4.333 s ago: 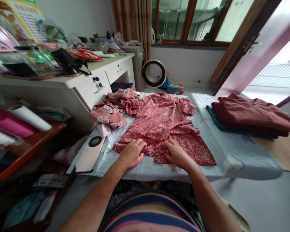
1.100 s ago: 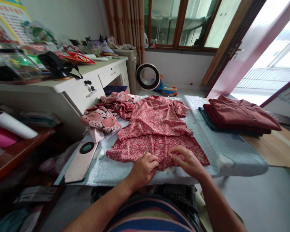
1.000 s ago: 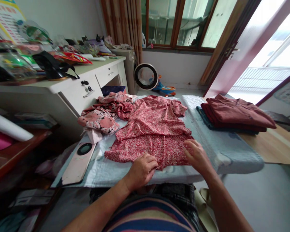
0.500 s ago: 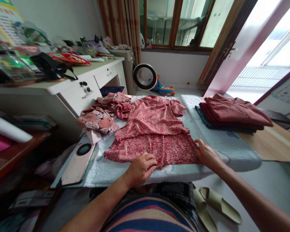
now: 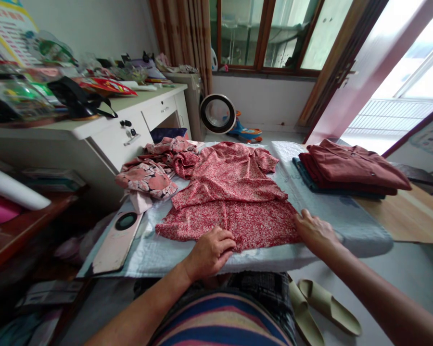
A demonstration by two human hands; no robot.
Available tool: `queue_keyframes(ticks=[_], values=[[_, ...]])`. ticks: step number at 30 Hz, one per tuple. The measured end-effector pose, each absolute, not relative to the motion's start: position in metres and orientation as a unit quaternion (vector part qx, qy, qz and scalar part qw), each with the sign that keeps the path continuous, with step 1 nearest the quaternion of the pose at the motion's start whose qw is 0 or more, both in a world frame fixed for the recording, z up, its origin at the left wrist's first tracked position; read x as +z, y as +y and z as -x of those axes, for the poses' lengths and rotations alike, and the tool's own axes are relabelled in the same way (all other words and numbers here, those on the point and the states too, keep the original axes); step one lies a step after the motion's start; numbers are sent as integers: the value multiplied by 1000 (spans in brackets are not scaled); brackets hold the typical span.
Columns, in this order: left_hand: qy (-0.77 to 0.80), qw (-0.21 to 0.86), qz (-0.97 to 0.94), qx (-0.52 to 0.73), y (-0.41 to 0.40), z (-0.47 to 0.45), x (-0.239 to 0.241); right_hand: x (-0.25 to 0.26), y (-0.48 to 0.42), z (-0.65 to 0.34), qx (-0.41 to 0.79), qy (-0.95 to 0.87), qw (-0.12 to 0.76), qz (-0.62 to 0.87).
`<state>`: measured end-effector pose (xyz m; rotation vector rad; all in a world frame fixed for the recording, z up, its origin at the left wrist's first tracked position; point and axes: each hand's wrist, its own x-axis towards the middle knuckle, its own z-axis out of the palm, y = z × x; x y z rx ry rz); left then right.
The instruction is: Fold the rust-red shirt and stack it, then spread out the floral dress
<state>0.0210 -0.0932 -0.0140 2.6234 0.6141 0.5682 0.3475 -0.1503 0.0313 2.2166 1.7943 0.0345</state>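
A red floral dress lies spread flat on a pale blue padded table. My left hand rests on the near hem at its middle, fingers curled and pressing the cloth down. My right hand sits at the hem's right corner, fingers pinched on the fabric edge. A crumpled pile of pink and red floral clothes lies just left of the dress.
Folded maroon garments are stacked at the table's right on a dark blue piece. A pink scale lies at the left edge. A cluttered white desk stands left; slippers lie on the floor by my right arm.
My right hand slid from the middle of the hem out to its right corner, smoothing the skirt flat. My left hand stayed on the middle of the hem.
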Motion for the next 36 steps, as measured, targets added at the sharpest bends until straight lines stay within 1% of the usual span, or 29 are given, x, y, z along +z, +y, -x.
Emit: queue_keyframes(ticks=[2,6,8,10,13,17,20,22,24,28,30,31,33,35,36], values=[[213,196,-935,206,-93,-20,-15,33,-142,-327,10,665,89,-742],[206,219,-931,209,-95,-20,-13,27,-120,-269,-43,796,-49,-601],[217,230,-923,218,-96,-17,-11,17,-111,-241,-47,819,-117,-560],[244,221,-914,237,-95,-9,-8,5,-106,-219,-48,813,-168,-555],[316,156,-897,266,-87,17,-5,-11,-104,-202,-54,794,-206,-569],[491,41,-827,271,-64,68,-8,-21,-105,-201,-61,784,-231,-573],[584,19,-783,214,-51,97,-10,-20,-105,-202,-67,783,-234,-572],[614,43,-766,183,-49,104,-8,-18,-105,-202,-69,782,-235,-573],[623,103,-753,185,-50,103,-4,-17,-105,-202,-71,780,-236,-575],[575,253,-729,271,-51,95,0,-16,-106,-202,-80,780,-241,-572],[564,269,-721,300,-50,95,-1,-16,-106,-203,-85,781,-245,-568],[568,254,-720,307,-49,96,-2,-17,-106,-203,-86,781,-247,-567],[584,185,-730,303,-47,101,-3,-18,-106,-204,-88,780,-249,-567],[587,122,-755,265,-49,108,-4,-19,-105,-204,-88,780,-247,-568],[581,107,-771,236,-50,111,-3,-19,-105,-204,-87,779,-247,-569]])
